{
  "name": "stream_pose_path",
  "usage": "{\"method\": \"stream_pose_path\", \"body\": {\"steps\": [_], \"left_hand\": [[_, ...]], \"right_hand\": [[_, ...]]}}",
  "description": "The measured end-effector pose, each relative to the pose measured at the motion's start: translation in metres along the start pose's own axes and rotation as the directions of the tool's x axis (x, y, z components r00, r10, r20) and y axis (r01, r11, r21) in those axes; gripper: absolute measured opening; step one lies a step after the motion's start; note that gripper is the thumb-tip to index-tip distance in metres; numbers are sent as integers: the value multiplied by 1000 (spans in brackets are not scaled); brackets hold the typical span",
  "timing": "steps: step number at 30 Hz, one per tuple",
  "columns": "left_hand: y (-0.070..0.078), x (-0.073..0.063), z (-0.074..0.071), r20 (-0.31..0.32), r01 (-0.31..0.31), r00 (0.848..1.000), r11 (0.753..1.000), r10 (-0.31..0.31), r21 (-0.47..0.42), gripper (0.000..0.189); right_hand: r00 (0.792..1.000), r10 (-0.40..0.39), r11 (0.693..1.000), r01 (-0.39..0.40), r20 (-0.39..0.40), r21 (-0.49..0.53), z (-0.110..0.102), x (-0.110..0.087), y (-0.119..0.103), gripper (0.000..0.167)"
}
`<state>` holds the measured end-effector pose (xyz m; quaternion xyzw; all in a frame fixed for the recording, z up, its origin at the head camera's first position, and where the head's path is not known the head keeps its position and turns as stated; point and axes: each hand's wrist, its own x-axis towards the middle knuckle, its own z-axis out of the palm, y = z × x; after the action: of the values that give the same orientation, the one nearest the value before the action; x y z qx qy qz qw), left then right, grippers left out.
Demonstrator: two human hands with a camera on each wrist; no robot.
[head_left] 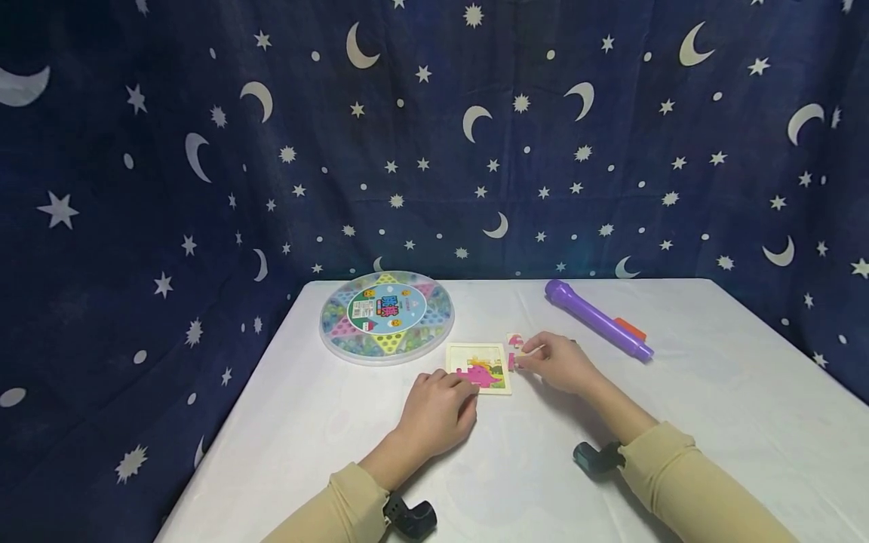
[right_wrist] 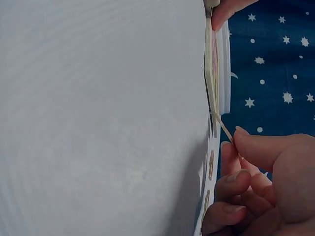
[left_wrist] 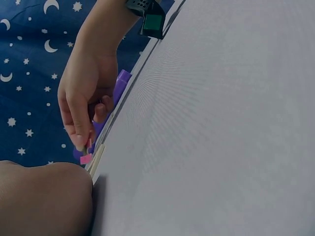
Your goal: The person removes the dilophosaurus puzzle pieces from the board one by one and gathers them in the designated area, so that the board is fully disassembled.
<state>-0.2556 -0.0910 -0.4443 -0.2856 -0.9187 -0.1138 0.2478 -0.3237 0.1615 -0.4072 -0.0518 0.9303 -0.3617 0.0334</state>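
Note:
A small wooden jigsaw puzzle board (head_left: 485,377) lies on the white table, with a pink dinosaur picture partly filled in. My left hand (head_left: 437,411) grips its near left corner, fingers bent at the edge. Between thumb and fingertips my right hand (head_left: 560,363) pinches a thin puzzle piece (right_wrist: 225,129), tilted with one end at the board's right edge. Pink shows on a piece (left_wrist: 86,159) under the right fingertips in the left wrist view. Another pink-printed piece (head_left: 514,341) is beside the board's right edge.
Behind the board to the left lies a round Chinese checkers set (head_left: 387,313) under a clear cover. A purple toy microphone (head_left: 597,319) lies behind the right hand, with an orange part (head_left: 630,328) beside it. A dark star-printed cloth (head_left: 434,151) hangs behind the table.

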Motion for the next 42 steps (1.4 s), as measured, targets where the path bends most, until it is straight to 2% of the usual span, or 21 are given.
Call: {"method": "stream_pose_path", "body": {"steps": [15, 26, 31, 36, 42], "left_hand": [[0, 0, -1, -19, -10, 1000, 1000, 10, -3, 19], [0, 0, -1, -28, -8, 1000, 1000, 8, -1, 19], [0, 0, -1, -26, -10, 1000, 1000, 10, -6, 19], [-1, 0, -1, -23, -10, 1000, 1000, 10, -2, 19], [-1, 0, -1, -24, -16, 1000, 1000, 16, 6, 19]], "right_hand": [[999, 30, 993, -32, -17, -117, -3, 4, 1, 33], [1000, 29, 959, -28, 0, -282, -6, 11, -9, 24], [999, 27, 957, -20, 20, -289, -5, 11, -11, 19], [1000, -21, 957, 22, 5, -289, -2, 9, -18, 17], [996, -86, 966, 86, 10, -244, 5, 9, -28, 11]]}}
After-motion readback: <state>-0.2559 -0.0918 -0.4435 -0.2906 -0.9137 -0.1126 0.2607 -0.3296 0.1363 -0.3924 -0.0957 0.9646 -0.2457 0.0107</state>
